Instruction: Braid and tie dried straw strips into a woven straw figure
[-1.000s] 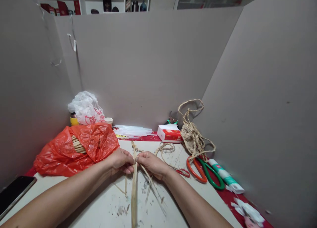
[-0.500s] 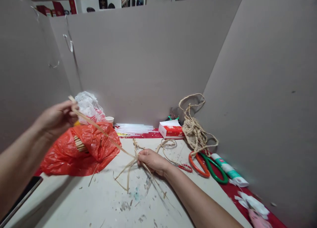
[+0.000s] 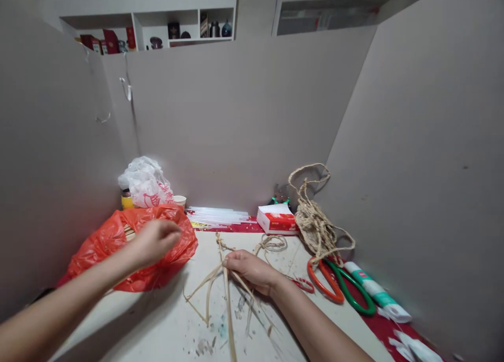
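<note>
My right hand pinches several flat, tan straw strands over the middle of the table. A twisted straw cord extends from the pinch toward the back. One long strand hangs toward me, and others splay left and right, some bent at an angle. My left hand is raised in front of the red plastic bag, its fingers loosely bent, the thumb a little apart, with no strand visible in it. Slight blur softens its fingertips.
Orange-handled and green-handled scissors lie at right beside a white-and-teal roll. Behind them is a heap of braided rope. A red-and-white box, clear plastic sticks and a white plastic bag line the back panel.
My left hand has let go of the long strand and moved right and down, in front of the red bag. That strand now hangs toward me. The view has tilted up slightly.
</note>
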`<state>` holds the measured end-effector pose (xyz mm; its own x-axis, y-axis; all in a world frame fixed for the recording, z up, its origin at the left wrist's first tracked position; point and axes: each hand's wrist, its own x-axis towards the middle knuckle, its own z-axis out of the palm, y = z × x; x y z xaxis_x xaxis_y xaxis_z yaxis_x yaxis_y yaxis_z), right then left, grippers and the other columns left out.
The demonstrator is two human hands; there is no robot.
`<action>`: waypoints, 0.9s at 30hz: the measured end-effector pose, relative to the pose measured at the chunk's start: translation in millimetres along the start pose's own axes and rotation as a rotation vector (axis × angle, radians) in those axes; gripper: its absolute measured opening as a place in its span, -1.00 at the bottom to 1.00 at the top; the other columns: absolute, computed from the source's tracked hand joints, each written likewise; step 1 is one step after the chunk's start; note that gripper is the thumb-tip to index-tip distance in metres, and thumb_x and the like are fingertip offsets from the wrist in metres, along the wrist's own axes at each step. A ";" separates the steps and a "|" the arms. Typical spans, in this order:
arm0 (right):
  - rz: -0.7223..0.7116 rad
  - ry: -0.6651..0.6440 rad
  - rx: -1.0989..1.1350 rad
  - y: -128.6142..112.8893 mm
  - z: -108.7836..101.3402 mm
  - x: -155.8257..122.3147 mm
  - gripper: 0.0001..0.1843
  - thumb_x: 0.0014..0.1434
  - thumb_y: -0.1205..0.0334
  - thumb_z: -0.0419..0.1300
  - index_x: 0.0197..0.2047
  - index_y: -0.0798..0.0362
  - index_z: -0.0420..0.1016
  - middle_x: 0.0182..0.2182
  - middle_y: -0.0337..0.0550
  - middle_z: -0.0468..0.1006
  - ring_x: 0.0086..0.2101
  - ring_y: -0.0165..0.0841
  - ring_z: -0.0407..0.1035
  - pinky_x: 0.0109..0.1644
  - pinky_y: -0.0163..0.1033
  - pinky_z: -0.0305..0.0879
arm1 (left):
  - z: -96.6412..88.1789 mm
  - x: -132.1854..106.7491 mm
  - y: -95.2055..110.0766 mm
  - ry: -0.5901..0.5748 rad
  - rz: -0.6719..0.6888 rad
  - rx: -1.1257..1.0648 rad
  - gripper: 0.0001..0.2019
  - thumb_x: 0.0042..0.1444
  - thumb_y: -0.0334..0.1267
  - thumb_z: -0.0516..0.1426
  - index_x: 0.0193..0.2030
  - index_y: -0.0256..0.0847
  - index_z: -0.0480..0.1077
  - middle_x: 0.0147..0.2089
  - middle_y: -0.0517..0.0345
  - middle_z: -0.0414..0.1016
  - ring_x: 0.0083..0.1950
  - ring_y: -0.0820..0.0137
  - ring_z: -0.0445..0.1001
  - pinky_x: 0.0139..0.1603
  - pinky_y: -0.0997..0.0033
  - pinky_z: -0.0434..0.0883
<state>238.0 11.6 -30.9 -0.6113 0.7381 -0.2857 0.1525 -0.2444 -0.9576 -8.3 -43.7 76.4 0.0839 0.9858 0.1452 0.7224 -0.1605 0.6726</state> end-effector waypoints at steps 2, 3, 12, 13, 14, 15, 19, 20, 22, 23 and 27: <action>-0.019 -0.006 0.026 2.5 -2.3 0.0 -0.72 0.03 0.12 0.17 -0.58 0.08 0.24 -0.82 -0.46 0.06 -0.79 -0.59 -0.16 -0.75 -0.41 -0.30 | 55.0 6.9 3.4 -0.212 -0.075 -0.262 -0.83 -0.05 -0.21 0.10 -0.46 -0.28 0.42 -0.47 0.12 0.46 -0.46 0.44 0.37 -0.44 0.51 0.24; -0.033 -0.015 0.034 3.5 -3.3 -0.1 -0.71 0.03 0.11 0.18 -0.58 0.08 0.24 -0.81 -0.45 0.07 -0.78 -0.59 -0.15 -0.74 -0.41 -0.29 | 78.1 10.9 4.3 -0.269 -0.159 -0.386 -0.83 -0.06 -0.22 0.10 -0.46 -0.29 0.40 -0.48 0.12 0.44 -0.49 0.46 0.35 -0.46 0.52 0.23; -0.061 -0.088 0.058 -0.9 -8.5 -4.1 -0.73 0.03 0.09 0.20 -0.47 0.14 0.38 -0.80 -0.46 0.08 -0.77 -0.60 -0.16 -0.75 -0.42 -0.28 | 130.2 24.8 -0.7 -0.446 -0.392 -0.880 -0.75 -0.06 -0.17 0.07 -0.63 -0.25 0.19 -0.74 0.39 -0.01 -0.74 0.68 -0.16 -0.72 0.58 -0.24; -0.053 -0.080 0.057 -1.9 -8.7 -4.6 -0.73 0.02 0.08 0.21 -0.48 0.14 0.37 -0.80 -0.47 0.07 -0.77 -0.60 -0.17 -0.75 -0.42 -0.29 | 129.3 24.6 -0.6 -0.444 -0.392 -0.893 -0.76 -0.07 -0.17 0.09 -0.62 -0.25 0.19 -0.75 0.40 -0.02 -0.73 0.68 -0.17 -0.71 0.58 -0.25; -0.046 -0.075 0.055 -2.7 -8.8 -5.1 -0.72 0.02 0.07 0.21 -0.49 0.13 0.35 -0.80 -0.47 0.06 -0.77 -0.60 -0.17 -0.75 -0.42 -0.29 | 129.0 24.5 -0.3 -0.437 -0.394 -0.910 -0.77 -0.08 -0.18 0.11 -0.61 -0.25 0.21 -0.75 0.41 -0.02 -0.73 0.68 -0.17 -0.72 0.58 -0.24; -0.039 -0.070 0.056 -3.3 -8.8 -5.7 -0.71 0.01 0.06 0.22 -0.51 0.12 0.32 -0.80 -0.48 0.05 -0.77 -0.60 -0.18 -0.75 -0.42 -0.30 | 129.5 24.4 0.0 -0.419 -0.402 -0.927 -0.78 -0.11 -0.18 0.14 -0.59 -0.26 0.23 -0.75 0.41 0.00 -0.74 0.69 -0.17 -0.72 0.59 -0.24; -0.021 -0.061 0.050 -5.3 -7.8 -8.8 -0.66 0.00 0.04 0.23 -0.54 0.10 0.25 -0.79 -0.48 0.04 -0.75 -0.61 -0.19 -0.74 -0.42 -0.30 | 134.2 24.2 0.4 -0.313 -0.462 -1.023 -0.81 -0.21 -0.25 0.22 -0.50 -0.29 0.30 -0.67 0.34 0.21 -0.73 0.71 -0.10 -0.73 0.62 -0.21; -0.021 -0.057 0.036 -5.8 -7.5 -9.9 -0.66 0.01 0.03 0.22 -0.53 0.10 0.25 -0.78 -0.48 0.03 -0.75 -0.61 -0.19 -0.73 -0.42 -0.30 | 134.9 24.0 0.5 -0.297 -0.469 -1.042 -0.81 -0.22 -0.28 0.22 -0.49 -0.30 0.30 -0.65 0.33 0.24 -0.72 0.72 -0.09 -0.74 0.62 -0.20; -0.020 -0.052 -0.013 -7.2 -7.4 -12.8 -0.66 0.02 0.02 0.20 -0.53 0.10 0.25 -0.78 -0.49 0.01 -0.75 -0.61 -0.20 -0.73 -0.41 -0.32 | 135.0 23.5 1.0 -0.280 -0.473 -1.060 -0.84 -0.22 -0.32 0.21 -0.49 -0.30 0.31 -0.65 0.33 0.23 -0.73 0.72 -0.09 -0.74 0.63 -0.19; -0.018 -0.050 -0.043 -7.9 -7.9 -14.3 -0.66 0.03 0.01 0.20 -0.53 0.09 0.24 -0.77 -0.48 0.02 -0.75 -0.60 -0.20 -0.72 -0.41 -0.32 | 134.3 23.3 1.4 -0.279 -0.474 -1.058 -0.85 -0.21 -0.34 0.21 -0.50 -0.30 0.30 -0.68 0.35 0.20 -0.73 0.72 -0.10 -0.74 0.63 -0.19; -0.069 0.090 -0.161 -11.1 -12.6 -17.8 -0.65 0.04 -0.01 0.17 -0.53 0.09 0.23 -0.72 -0.40 0.16 -0.71 -0.59 -0.04 -0.68 -0.43 -0.16 | 131.1 23.3 1.5 -0.303 -0.477 -1.039 -0.85 -0.17 -0.33 0.20 -0.56 -0.30 0.28 -0.74 0.40 0.08 -0.74 0.72 -0.16 -0.75 0.62 -0.21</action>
<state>257.0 9.1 -15.6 -0.5542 0.8044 -0.2142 0.2389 -0.0927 -0.9666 84.7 -14.6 -14.3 0.2178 0.9055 -0.3642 -0.1684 0.4024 0.8998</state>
